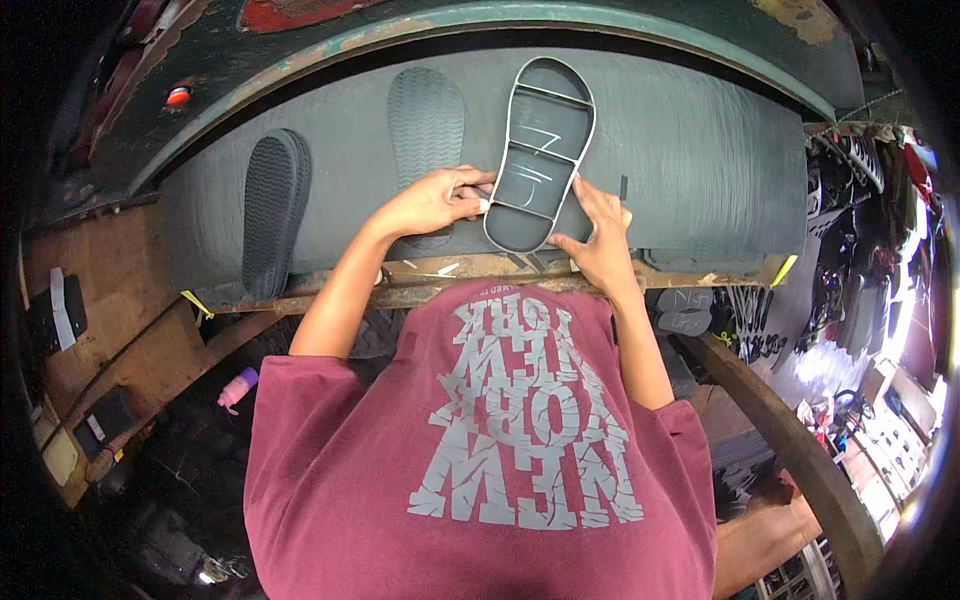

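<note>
Pink-and-purple bottle (238,388) lower left, red button (178,96) upper left

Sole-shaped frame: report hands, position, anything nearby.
Left hand at left rim of sole-shaped frame, right hand at right rim. Frame resting on dark sheet. Patterned sole alongside, partly hidden by left hand; small dark strip to frame's right.

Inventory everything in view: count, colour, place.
Sole-shaped frame: 1, grey, between hands
Sole: 1, dark grey, left of frame
Sole stack: 1, dark grey, sheet's left
Sheet: 1, grey, under frame
Wooden ledge: 1, brown, sheet's front
Machine edge: 1, green, top
Button: 1, orange, upper left
Strips: 2, yellow, ledge's ends
Bottle: 1, pink, lower left
Footwear pieces: many, mostly dark, right
Shirt: 1, maroon, lower centre
Left hand: 1, bare, frame's left
Right hand: 1, bare, frame's right
</note>
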Tool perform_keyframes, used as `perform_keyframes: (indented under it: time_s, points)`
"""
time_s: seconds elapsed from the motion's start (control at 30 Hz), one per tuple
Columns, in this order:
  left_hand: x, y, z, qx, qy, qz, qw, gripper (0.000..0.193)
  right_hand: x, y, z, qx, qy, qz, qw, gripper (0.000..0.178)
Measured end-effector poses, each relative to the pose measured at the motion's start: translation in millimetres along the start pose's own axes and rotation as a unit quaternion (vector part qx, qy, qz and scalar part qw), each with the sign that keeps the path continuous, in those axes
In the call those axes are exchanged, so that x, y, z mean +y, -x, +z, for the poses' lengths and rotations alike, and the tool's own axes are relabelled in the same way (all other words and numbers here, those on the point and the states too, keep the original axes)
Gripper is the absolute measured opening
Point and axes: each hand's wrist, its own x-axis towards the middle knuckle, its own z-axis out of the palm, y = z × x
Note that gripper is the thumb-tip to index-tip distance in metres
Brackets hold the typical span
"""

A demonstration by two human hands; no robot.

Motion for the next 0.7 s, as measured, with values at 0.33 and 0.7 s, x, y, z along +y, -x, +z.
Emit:
perform_keyframes:
  time_s: [0.33, 0.7]
  points:
    - [1.1, 12.9, 18.2, 0.042, -0.105, 0.049, 0.992, 0.060, -3.1, 1.0, -1.0, 0.006, -0.003, -0.008, 1.000, 0.103]
    - [-12.6, 14.7, 18.2, 0.066, -0.137, 0.109, 0.982, 0.064, -8.1, -0.3, -5.5, -0.024, -0.007, 0.033, 0.999, 0.100]
